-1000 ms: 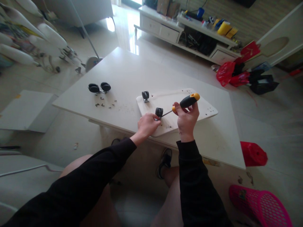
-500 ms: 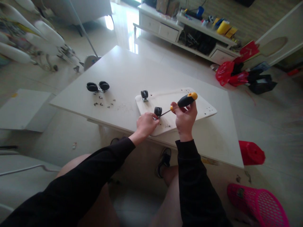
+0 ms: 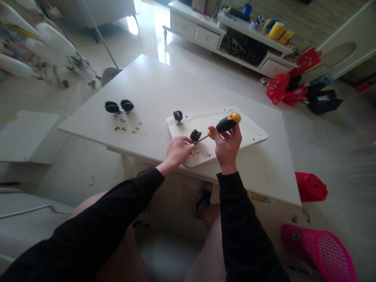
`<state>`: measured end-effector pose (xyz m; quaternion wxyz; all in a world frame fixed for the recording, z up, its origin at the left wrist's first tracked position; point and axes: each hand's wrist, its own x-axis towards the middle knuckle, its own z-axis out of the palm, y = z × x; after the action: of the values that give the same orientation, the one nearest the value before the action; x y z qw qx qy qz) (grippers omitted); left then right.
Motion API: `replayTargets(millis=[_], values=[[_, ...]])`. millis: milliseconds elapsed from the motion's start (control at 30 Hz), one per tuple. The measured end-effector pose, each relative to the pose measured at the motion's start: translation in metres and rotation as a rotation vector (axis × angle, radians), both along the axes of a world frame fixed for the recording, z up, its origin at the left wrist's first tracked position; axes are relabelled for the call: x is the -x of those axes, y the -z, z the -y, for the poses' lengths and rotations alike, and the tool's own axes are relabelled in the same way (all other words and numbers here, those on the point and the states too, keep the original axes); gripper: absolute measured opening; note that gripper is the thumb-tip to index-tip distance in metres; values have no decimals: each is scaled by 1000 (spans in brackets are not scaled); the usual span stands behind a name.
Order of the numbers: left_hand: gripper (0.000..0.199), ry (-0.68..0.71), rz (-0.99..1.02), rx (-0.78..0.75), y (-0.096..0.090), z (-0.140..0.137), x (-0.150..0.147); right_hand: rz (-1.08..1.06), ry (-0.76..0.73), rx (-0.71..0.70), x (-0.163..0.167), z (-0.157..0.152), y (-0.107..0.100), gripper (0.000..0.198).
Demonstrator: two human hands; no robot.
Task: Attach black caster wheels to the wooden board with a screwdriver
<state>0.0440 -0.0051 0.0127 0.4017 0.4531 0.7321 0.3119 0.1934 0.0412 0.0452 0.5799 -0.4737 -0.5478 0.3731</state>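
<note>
My right hand (image 3: 227, 147) is wrapped round the black and yellow handle of a screwdriver (image 3: 226, 123), its shaft slanting down to the left. The screwdriver's tip meets the base of a black caster (image 3: 195, 135). My left hand (image 3: 179, 150) pinches the caster's base, partly hiding the mounting plate. Below them lies a white board (image 3: 217, 137) with small holes near its corners, several of them showing bare beside the held caster. Another caster (image 3: 178, 117) stands upright on the board's left end.
Two loose casters (image 3: 119, 106) lie on the left of the white table (image 3: 152, 90), with several dark screws (image 3: 123, 128) in front of them. A pink basket (image 3: 320, 250) and a red bin (image 3: 311, 187) stand on the floor to the right. My legs are under the table's near edge.
The held caster has turned and tilted on the board, uncovering holes near its base. My left fingers and the screwdriver have shifted slightly with it. The view has moved a little.
</note>
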Motion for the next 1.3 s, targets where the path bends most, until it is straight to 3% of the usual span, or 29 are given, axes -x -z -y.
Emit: replayTargets(millis=[367,533,633,733,833,933,1033,1100,1233,1300], values=[[17,-21,114,-55,6,-4,12,31,-135,-2,8,8,-2,53],[16,-61,189,-74,-6,-6,19,35,-130,17,8,9,-2,58],[18,-177,173,-103,-15,-14,51,27,-135,13,8,9,-1,56],[21,-376,104,-154,-12,-22,107,33,-137,21,8,9,0,52],[20,-558,-14,-130,7,-23,166,-1,-132,39,8,9,1,53],[20,-637,-98,-41,33,-13,207,-28,-126,50,7,8,0,55],[22,-642,-121,-16,53,-4,223,-11,-109,41,7,7,-1,56],[24,-627,-119,-8,57,-2,225,-11,-102,27,7,7,-2,55],[37,-562,-95,-84,42,-9,216,-32,-99,26,7,7,-2,50],[45,-432,-71,-165,30,-14,200,-38,-101,36,8,8,-2,49]])
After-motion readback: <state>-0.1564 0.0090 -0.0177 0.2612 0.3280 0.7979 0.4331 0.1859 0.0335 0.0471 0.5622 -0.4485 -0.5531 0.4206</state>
